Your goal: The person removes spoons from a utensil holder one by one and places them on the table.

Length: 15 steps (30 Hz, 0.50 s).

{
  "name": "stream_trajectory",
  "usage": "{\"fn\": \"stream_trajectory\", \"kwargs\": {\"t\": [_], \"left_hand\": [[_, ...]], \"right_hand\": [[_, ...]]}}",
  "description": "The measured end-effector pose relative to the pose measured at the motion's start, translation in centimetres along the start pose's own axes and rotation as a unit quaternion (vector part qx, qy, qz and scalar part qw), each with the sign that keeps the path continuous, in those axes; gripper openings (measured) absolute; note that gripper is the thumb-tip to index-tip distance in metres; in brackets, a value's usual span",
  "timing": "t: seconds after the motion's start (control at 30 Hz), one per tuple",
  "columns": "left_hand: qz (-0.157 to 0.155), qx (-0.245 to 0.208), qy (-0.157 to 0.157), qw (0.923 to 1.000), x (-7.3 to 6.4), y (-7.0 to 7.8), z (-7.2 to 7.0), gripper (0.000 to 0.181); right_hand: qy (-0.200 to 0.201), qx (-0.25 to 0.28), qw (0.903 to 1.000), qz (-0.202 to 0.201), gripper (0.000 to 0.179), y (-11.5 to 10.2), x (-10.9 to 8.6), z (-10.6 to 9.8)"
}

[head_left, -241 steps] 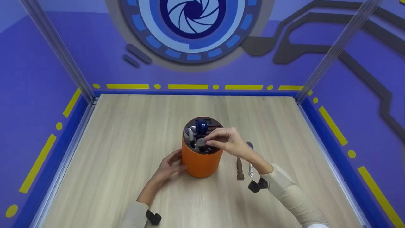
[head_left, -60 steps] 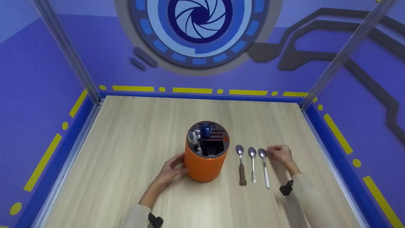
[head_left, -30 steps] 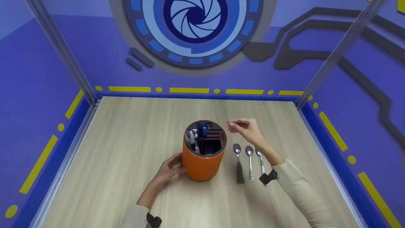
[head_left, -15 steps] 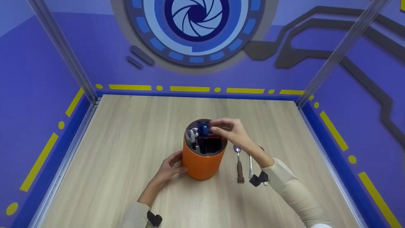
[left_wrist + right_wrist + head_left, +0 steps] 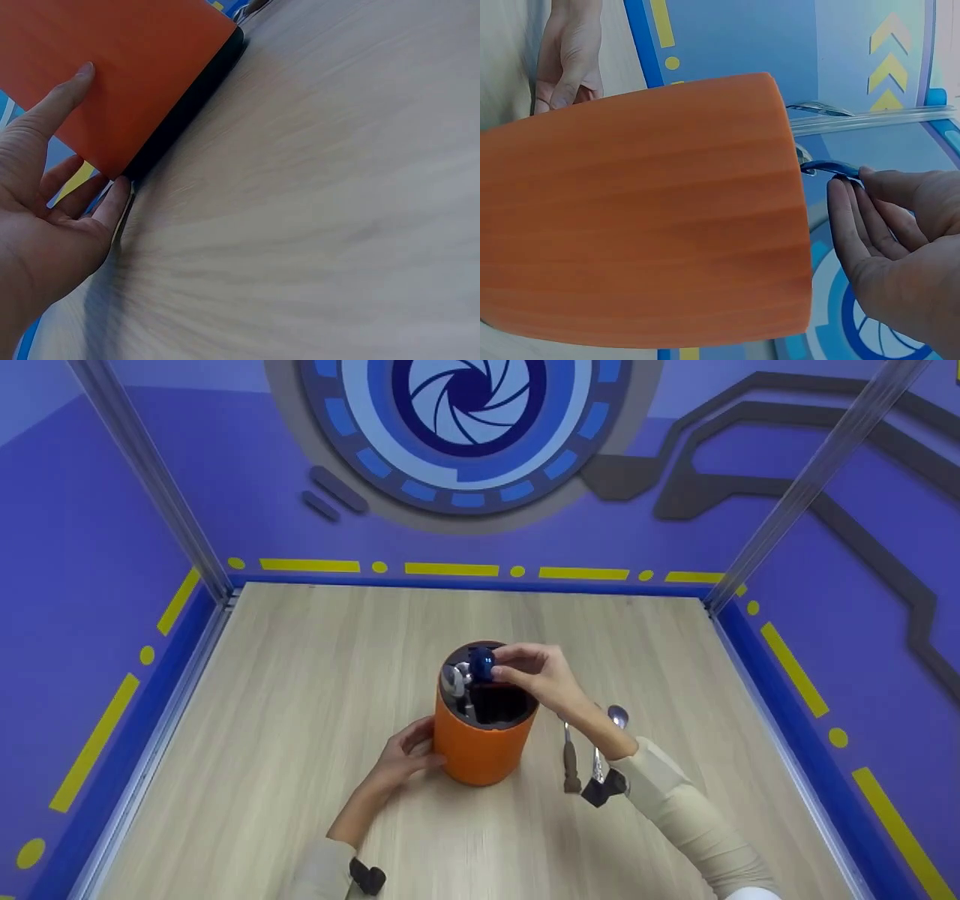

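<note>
An orange cylindrical utensil holder with a dark slotted top stands mid-table. My left hand rests against its lower left side, thumb laid straight along the orange wall in the left wrist view. Over the top, my right hand pinches the bowl of a shiny dark blue spoon between thumb and fingers. In the right wrist view that blue spoon juts out past the rim, its lower part hidden inside. Silver spoons stand in the left side of the holder, beside the blue one.
Right of the holder lie a brown-handled spoon, an ornate silver handle and another spoon's bowl, all partly covered by the right forearm. Blue-purple walls enclose the wooden table at the back and sides.
A white-handled spoon was laid down right of the other two. My right hand has since moved left from there to the holder and taken hold of the blue spoon. My left hand stays put.
</note>
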<state>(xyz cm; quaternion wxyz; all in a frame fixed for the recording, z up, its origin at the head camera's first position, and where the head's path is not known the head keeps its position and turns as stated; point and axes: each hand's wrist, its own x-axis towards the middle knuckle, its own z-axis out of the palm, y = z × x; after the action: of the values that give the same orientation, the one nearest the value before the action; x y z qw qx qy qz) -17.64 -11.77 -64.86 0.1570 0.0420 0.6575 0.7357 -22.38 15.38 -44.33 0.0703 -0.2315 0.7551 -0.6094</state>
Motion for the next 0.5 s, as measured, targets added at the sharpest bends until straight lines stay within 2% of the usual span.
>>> {"fn": "stream_trajectory", "kwargs": {"t": [0.23, 0.5], "left_hand": [[-0.007, -0.007, 0.004, 0.9999, 0.27, 0.04, 0.08, 0.079], [-0.017, -0.006, 0.002, 0.9998, 0.06, -0.15, 0.0, 0.081]], "right_hand": [[0.02, 0.056, 0.9972, 0.045, 0.028, 0.17, 0.05, -0.09], [0.035, 0.085, 0.9942, 0.055, 0.028, 0.37, -0.21, -0.4]]}}
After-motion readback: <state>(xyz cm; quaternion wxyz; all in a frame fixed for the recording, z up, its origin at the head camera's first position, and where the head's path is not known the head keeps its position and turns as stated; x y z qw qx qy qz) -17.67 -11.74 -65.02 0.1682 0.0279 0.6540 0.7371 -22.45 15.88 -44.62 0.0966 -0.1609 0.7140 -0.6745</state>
